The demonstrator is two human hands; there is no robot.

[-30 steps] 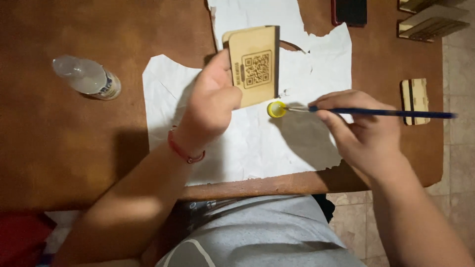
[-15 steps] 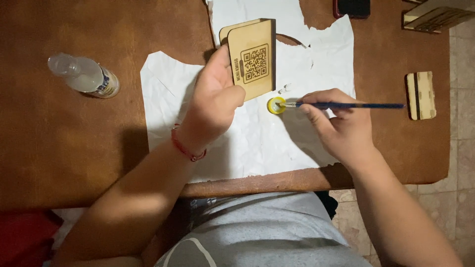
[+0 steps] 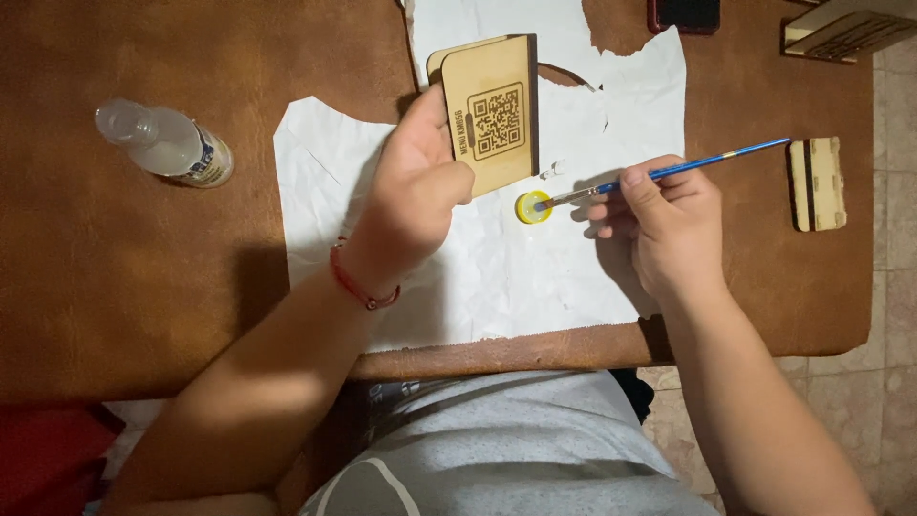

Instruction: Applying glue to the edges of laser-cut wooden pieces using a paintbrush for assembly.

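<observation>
Wooden plaque [image 3: 494, 124] with an engraved square code on its face is in the left hand [image 3: 417, 196], lifted above the white paper sheet [image 3: 497, 277] at the far middle of the brown desk [image 3: 143, 268]. From the head camera, the left fingers are clamped on the left edge of the plaque, with the thumb [image 3: 441, 113] on its front face, and the plaque stands a little tilted. A second wooden layer shows behind its top edge. A red string bracelet [image 3: 358, 285] is around the left wrist.

To the right of it, the right hand [image 3: 669, 225] holds a thin blue paintbrush [image 3: 669, 172]; the right fingers are together, pinched on the handle near its middle. The brush tip rests in a small yellow cap [image 3: 531, 207], which lies on the paper just below the lower right corner of the plaque. A tiny white piece [image 3: 552, 172] lies on the paper near the cap.

On the left part of the desk, well apart from the hands, a clear plastic bottle [image 3: 164, 143] lies on its side. At the right edge a small slotted wooden piece [image 3: 817, 183] lies flat. Another wooden piece [image 3: 845, 29] is at the far right corner, and a dark phone [image 3: 683, 14] is cut by the top edge of the view. The paper has torn, uneven edges.
</observation>
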